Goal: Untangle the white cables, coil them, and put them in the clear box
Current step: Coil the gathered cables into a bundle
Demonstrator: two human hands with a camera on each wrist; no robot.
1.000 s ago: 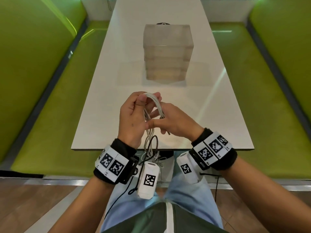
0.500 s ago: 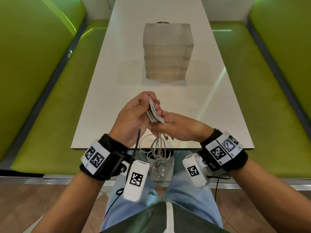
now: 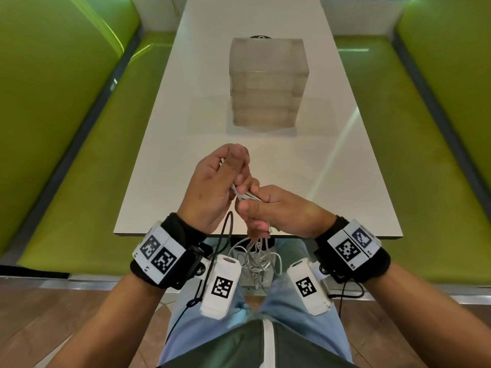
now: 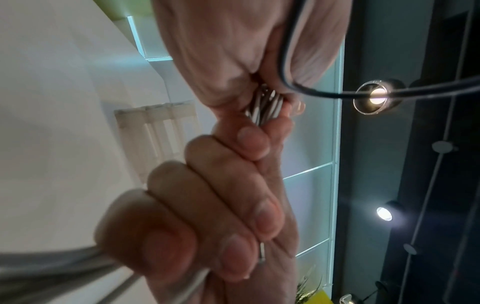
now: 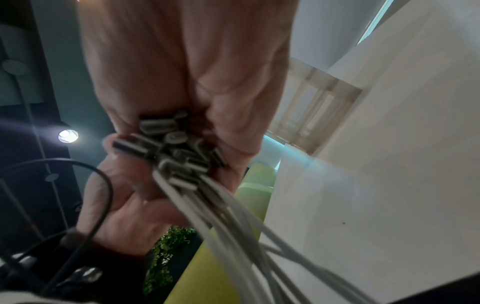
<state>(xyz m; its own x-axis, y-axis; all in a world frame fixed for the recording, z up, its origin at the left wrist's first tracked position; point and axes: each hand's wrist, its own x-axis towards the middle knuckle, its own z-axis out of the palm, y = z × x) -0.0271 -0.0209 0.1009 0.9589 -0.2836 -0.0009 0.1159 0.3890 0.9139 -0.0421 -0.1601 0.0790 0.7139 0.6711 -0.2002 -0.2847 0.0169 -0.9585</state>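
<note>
Head: left hand (image 3: 212, 181) and right hand (image 3: 276, 208) both clench white cables (image 3: 245, 195) over table's (image 3: 159, 155) near edge; loose ends (image 3: 255, 261) dangle below, could snag. Clear box (image 3: 268, 81) sits far.
Left wrist: fingers (image 4: 233, 185) curled tight round strands.
Right wrist: plugs (image 5: 176, 148) bunched in the grip; one slipping re-tangles.

Head view looks forward and down from above onto the white table (image 3: 164, 160) and clear box (image 3: 268, 83), while both wrist views look upward at close range along the fingers, sharing the white cables (image 4: 265, 107) and the box.
</note>
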